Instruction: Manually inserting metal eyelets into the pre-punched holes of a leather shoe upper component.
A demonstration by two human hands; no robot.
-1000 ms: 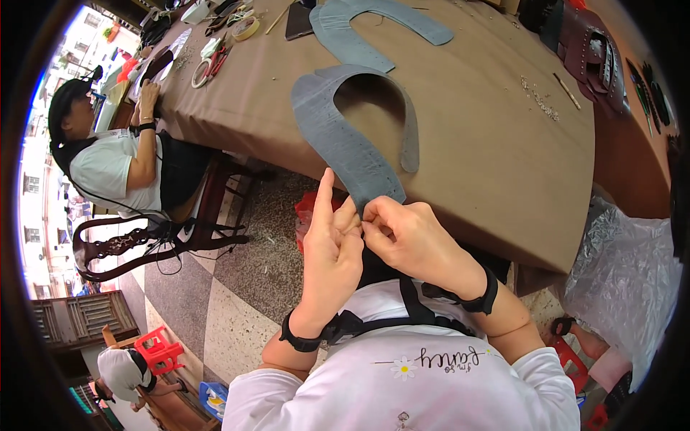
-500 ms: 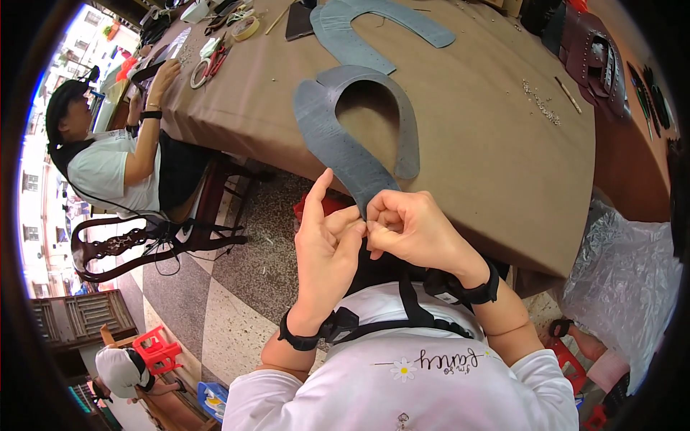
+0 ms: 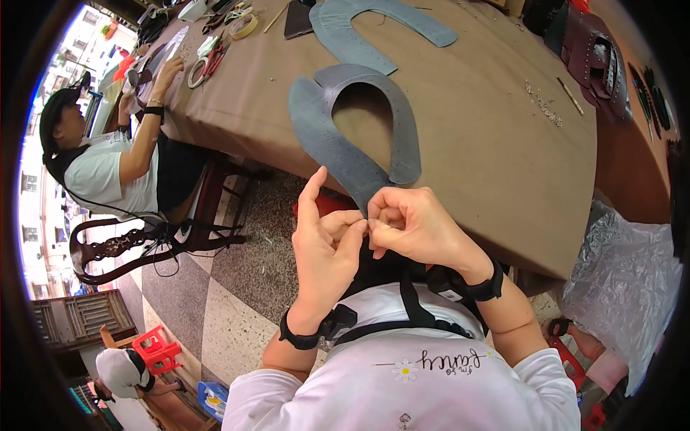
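Observation:
A curved blue-grey piece (image 3: 327,136), which looks like leather with small holes along its edges, lies bent on the near part of the table. Its narrow near end reaches over the table edge to my hands. There, my left hand (image 3: 323,248) pinches the tip between thumb and bent fingers, its index finger stretched upward. Closed at the same tip, my right hand (image 3: 410,223) has thumb and fingertips pressed together beside the left thumb. Whether something tiny sits between the fingertips is hidden. A second blue-grey curved piece (image 3: 341,36) lies farther back.
Brown cloth covers the table (image 3: 489,144). Small metal bits (image 3: 543,104) and a thin stick (image 3: 570,95) lie at right, near a dark red leather item (image 3: 593,61). Red-handled scissors (image 3: 208,66) and tape (image 3: 244,27) lie far left. A co-worker (image 3: 108,158) sits at left.
The near curved piece has shifted a little, its right arm now closer to the near end. My hands stay pinched at the tip. The co-worker's hands have moved slightly.

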